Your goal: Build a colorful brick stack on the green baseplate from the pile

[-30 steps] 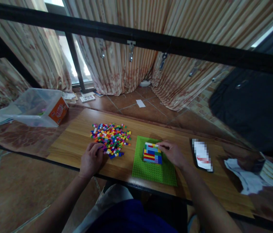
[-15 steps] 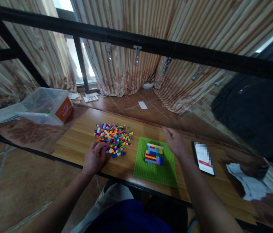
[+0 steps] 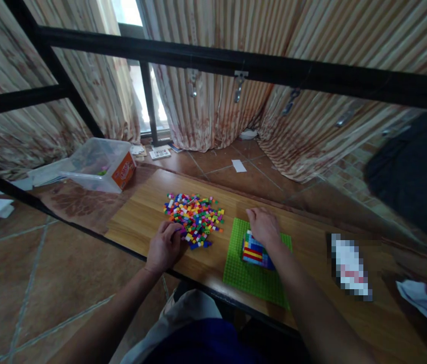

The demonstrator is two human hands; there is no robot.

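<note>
Left hand (image 3: 163, 247) is curled loosely at the near edge of the heap of small multicoloured plastic bricks (image 3: 195, 220) on the wooden worktop (image 3: 148, 202); can't tell if it's pinching one. Right hand (image 3: 264, 228) lies flat and relaxed over the striped block of stacked bricks (image 3: 253, 253) on the green studded baseplate (image 3: 243, 275). Clear plastic tub (image 3: 101, 164) sits off to the left.

Light: daylight from the bright curtained glass window (image 3: 128, 10) ahead of me, dim indoors.
Edges: bent, smeared; my view soft.
</note>
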